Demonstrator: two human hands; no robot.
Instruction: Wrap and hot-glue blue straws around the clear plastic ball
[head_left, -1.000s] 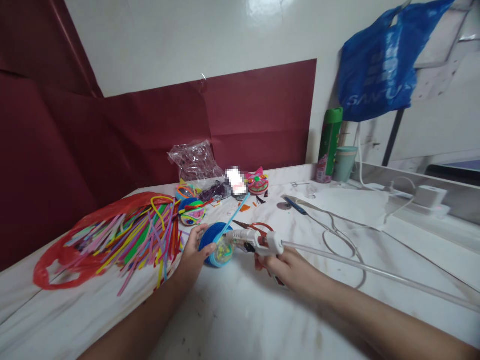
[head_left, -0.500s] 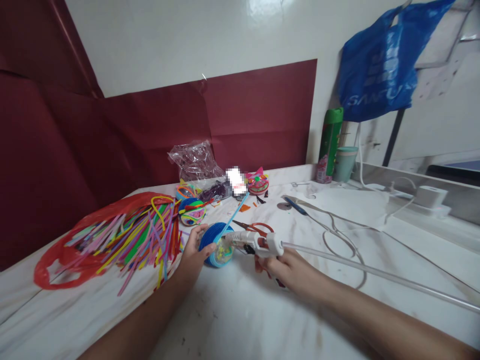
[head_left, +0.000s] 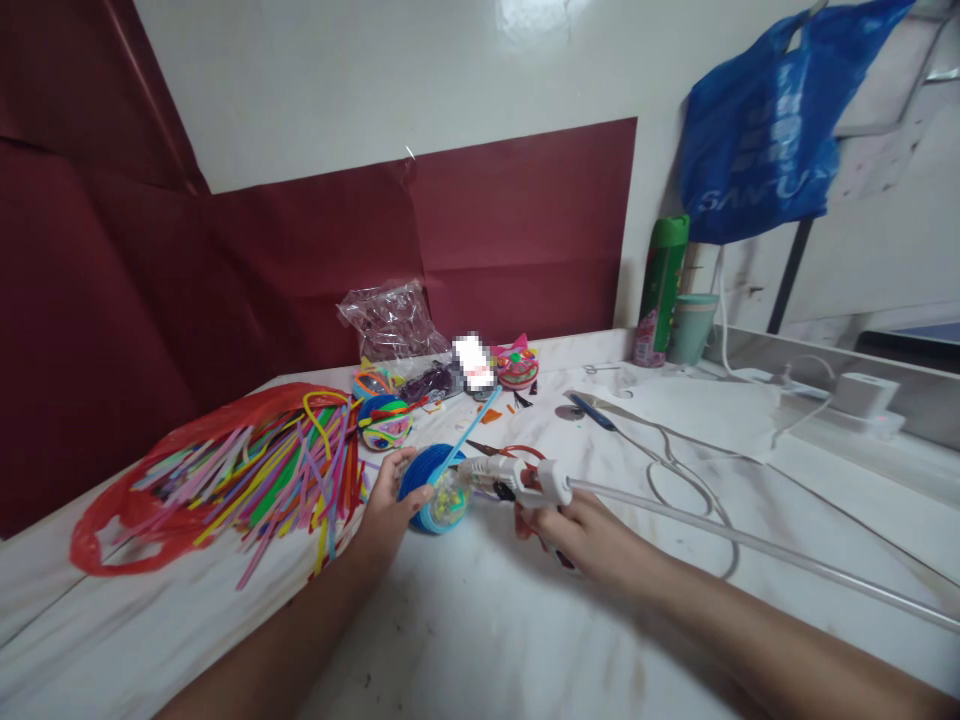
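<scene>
My left hand is closed around a clear ball partly wrapped in rows of blue pipe cleaner. Its thumb presses on the near side. From the ball's top a loose light blue pipe cleaner end sticks up to the right. My right hand grips a white hot glue gun by its handle. The gun's nozzle is at the ball's right side; I cannot tell whether it touches. A long translucent glue stick runs out of the gun's back. Orange-handled scissors lie behind the gun, partly covered.
On the left, many coloured pipe cleaners lie on a red plastic bag. Decorated balls and a crumpled clear bag are behind. Cables, a green spray can and a cup stand or lie at right.
The glue gun and my right hand have shifted slightly right and up, its nozzle drawing back a little over the ball's clear part. My left hand keeps its hold, almost still.
</scene>
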